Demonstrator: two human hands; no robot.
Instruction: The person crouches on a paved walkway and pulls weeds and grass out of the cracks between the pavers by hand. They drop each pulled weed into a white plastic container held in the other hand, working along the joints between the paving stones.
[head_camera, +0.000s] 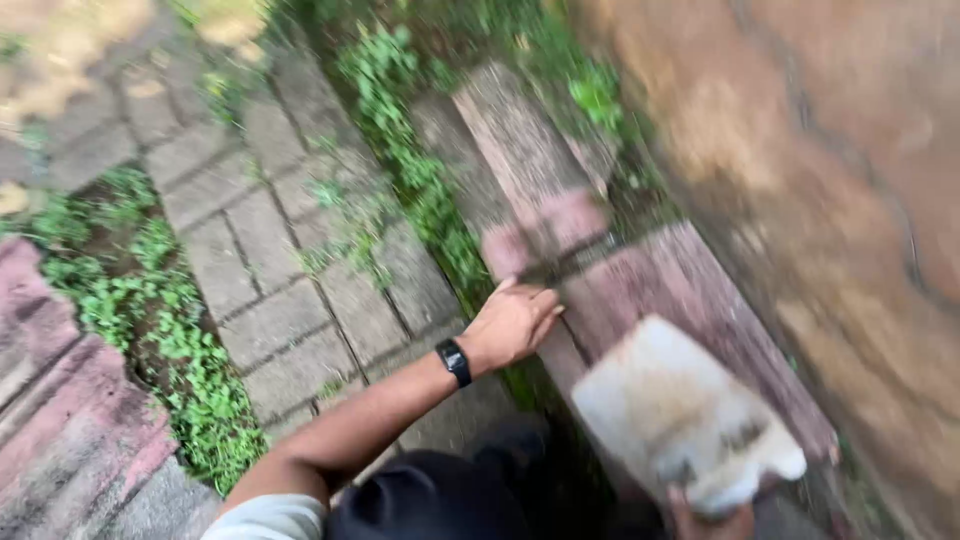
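The right hand (712, 520) is gripping a pale, stained trowel blade (675, 410) from below, over the reddish curb (690, 290). It is looking stiff and fairly light. The left hand (510, 325), fingers loosely curled, is reaching toward the curb.

Left hand (512, 322) reaches forward, fingers together (black wristband); right hand (712, 522) barely visible.

right hand (712, 522): cut by bottom edge | white container (680, 415): motion-blurred
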